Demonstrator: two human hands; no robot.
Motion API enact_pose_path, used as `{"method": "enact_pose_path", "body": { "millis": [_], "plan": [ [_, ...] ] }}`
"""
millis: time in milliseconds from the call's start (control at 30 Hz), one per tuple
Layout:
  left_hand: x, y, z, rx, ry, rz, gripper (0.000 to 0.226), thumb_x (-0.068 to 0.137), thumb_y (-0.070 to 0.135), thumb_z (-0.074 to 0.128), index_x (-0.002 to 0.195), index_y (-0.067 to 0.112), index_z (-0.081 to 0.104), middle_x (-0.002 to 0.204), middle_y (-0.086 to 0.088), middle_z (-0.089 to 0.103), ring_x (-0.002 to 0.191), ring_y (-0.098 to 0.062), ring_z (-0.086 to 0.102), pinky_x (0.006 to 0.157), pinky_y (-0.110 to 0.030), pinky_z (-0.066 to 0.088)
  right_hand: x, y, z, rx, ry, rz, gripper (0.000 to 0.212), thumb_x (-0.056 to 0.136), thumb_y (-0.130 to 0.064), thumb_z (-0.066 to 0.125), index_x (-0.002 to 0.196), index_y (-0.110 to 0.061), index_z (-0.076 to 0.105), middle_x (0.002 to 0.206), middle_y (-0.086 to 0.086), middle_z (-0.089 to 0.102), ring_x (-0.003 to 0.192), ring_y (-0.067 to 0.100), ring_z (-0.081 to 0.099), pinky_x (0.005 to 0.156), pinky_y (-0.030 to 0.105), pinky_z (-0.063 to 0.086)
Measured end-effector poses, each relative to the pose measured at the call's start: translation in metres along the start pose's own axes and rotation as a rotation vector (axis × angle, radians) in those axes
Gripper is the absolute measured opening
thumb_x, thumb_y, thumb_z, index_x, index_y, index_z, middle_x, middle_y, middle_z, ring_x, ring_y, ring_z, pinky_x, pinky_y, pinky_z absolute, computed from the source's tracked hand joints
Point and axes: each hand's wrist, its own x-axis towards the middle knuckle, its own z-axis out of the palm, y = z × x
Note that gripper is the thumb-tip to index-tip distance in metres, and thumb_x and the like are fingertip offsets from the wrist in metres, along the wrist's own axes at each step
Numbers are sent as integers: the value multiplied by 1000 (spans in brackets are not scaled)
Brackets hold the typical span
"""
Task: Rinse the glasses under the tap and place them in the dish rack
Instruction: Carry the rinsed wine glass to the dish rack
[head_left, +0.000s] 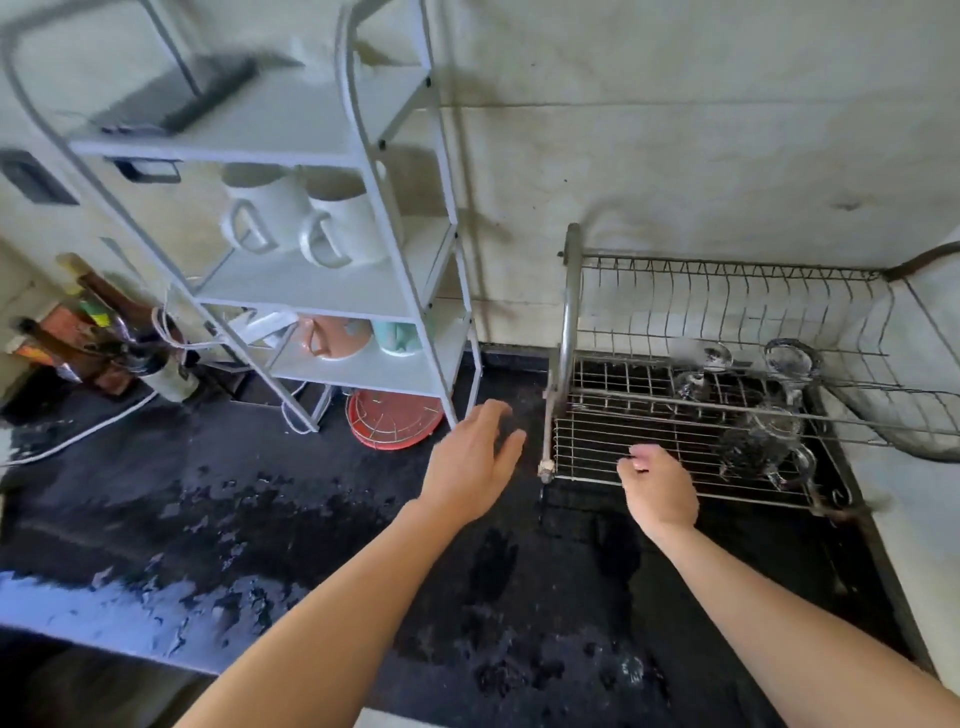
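Dim daylight, motion blur, wide-angle edge distortion

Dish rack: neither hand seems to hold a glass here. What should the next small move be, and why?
Probably pull the right hand back off the rack and fetch the next glass, if any remain. Glasses already lie in the rack, the right hand is curled on nothing and the left hand hovers open over the counter.

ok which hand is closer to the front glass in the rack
Right. The right hand is over the dish rack's front wires, just left of the front glass; the left hand is over the wet counter, outside the rack's left post.
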Motion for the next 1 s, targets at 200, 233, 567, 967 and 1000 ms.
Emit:
{"method": "enact_pose_path", "body": {
  "millis": [200, 233, 567, 967, 1000],
  "plan": [
    [-100, -123, -68, 163, -39, -246, 22, 94, 26, 47, 110, 15, 56, 107, -4, 56, 97, -28, 58, 78, -38, 46, -110, -48, 78, -89, -159, -151, 24, 92, -33, 57, 113, -25, 65, 105, -8, 72, 100, 23, 64, 79, 33, 49],
    [-118, -143, -83, 180, -28, -281, 21, 93, 25, 47, 110, 15, 56, 107, -5, 55, 97, -30, 58, 77, -38, 46, -129, -63, 94, -106, -190, -184, 24, 92, -33, 57, 114, -25, 64, 106, -8, 72, 101, 23, 64, 77, 31, 47],
    [-296, -309, -249, 251, 175, -603, 23, 97, 24, 44, 114, 14, 54, 112, -5, 55, 98, -26, 57, 77, -36, 45, -302, -259, 251, -239, -454, -734, 31, 90, -32, 58, 120, -24, 62, 114, -6, 66, 101, 17, 63, 81, 31, 47],
    [-459, -443, -357, 242, 439, -1060, 24, 97, 24, 42, 115, 12, 54, 116, -7, 54, 103, -27, 55, 75, -34, 40, -466, -443, 420, -293, -801, -1175, 35, 93, -34, 59, 126, -23, 58, 123, -4, 62, 100, 13, 61, 81, 29, 50],
    [-467, -454, -364, 240, 448, -1100, 24, 97, 24, 42, 113, 11, 54, 115, -8, 54, 104, -28, 55, 75, -34, 40, -476, -453, 433, -300, -830, -1187, 35, 93, -34, 59, 126, -22, 58, 123, -3, 62, 102, 14, 61, 83, 30, 51]
  ]
}}
